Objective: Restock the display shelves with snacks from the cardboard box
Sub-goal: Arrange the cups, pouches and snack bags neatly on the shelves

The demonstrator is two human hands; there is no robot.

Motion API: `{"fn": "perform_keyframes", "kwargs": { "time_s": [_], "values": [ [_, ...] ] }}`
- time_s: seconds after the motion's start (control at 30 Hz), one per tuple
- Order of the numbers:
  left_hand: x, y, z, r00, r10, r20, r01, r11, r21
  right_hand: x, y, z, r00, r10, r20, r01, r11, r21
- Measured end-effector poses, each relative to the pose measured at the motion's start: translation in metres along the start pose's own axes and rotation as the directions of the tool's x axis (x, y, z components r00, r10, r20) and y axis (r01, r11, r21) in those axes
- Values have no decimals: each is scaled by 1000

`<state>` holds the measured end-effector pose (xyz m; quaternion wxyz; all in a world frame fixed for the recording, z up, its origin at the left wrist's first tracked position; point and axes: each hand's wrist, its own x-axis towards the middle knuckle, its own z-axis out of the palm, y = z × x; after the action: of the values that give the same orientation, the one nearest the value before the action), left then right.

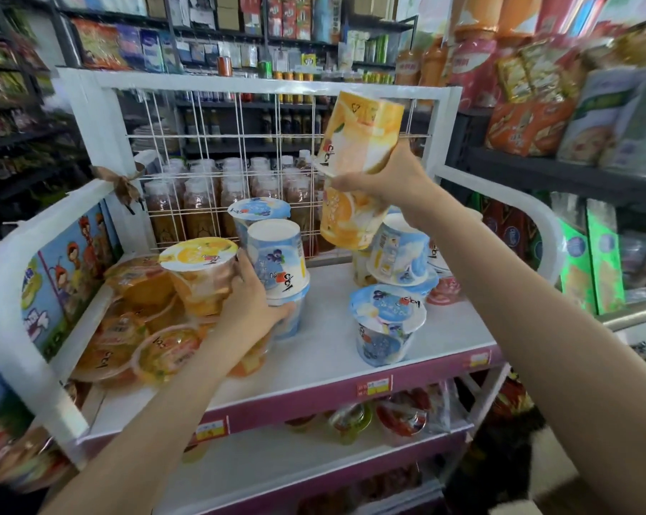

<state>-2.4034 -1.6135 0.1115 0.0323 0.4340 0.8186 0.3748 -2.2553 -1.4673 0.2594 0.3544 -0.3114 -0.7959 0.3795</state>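
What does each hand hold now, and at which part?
The right hand grips two orange cups, joined rim to rim, around the joined rims. The left hand holds cups on the top shelf by their sides: an orange-lidded cup and stacked blue cups.

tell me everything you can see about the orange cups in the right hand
The two orange-printed plastic snack cups are joined mouth to mouth at their rims, one upside down above the other. Both show orange fruit pictures on yellow and white wrap, and the top one's base faces up. The right hand grips the pair around the joined rims and holds it tilted in the air above the white top shelf, in front of the white wire grid. Only the hand touches it.
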Motion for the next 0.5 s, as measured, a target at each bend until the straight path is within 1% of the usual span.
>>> {"fn": "perform_keyframes", "kwargs": {
  "time_s": [0.07,0.13,0.2,0.3,0.43,0.5],
  "values": [
    [7,1,3,999,-42,-10,41,996,-74,-1,8,3,1000,1,26,0,1000,-7],
    [11,4,5,999,-37,-29,34,993,-110,-8,10,4,999,35,31,-36,999,10],
    [10,4,6,999,-33,-32,29,993,-118,-11,14,4,997,75,36,-76,997,26],
    [9,6,5,999,-30,-22,27,993,-112,-4,26,4,998,57,24,-57,998,12],
    [17,12,-1,999,-19,43,25,987,-156,3,30,7,998,50,41,-50,999,-3],
    [23,12,0,996,-48,74,61,980,-190,4,33,10,998,42,53,-42,999,-13]
  ]
}}
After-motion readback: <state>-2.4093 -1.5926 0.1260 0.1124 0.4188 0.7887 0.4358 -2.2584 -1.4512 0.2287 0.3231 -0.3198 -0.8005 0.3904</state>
